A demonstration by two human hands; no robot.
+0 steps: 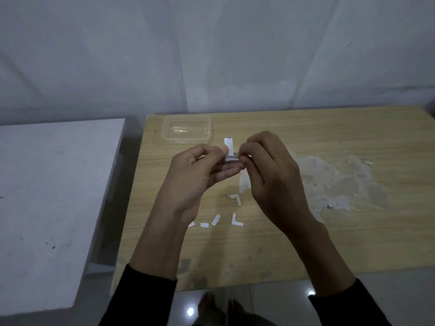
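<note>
Holding a small white L-shaped bracket (228, 147) in the air above the wooden table (306, 231), just in front of one clear plastic tub (187, 135). Pinched on its upright arm by the left hand (200, 175) and on its flat arm by the fingertips of the right hand (266, 170). Lying on the table below: one second L-shaped bracket (235, 199), one L-shaped paper backing (236, 221), three short paper strips (216, 220), the leftmost half hidden by the left wrist. Off right, one rough white residue patch (334, 182).
</note>
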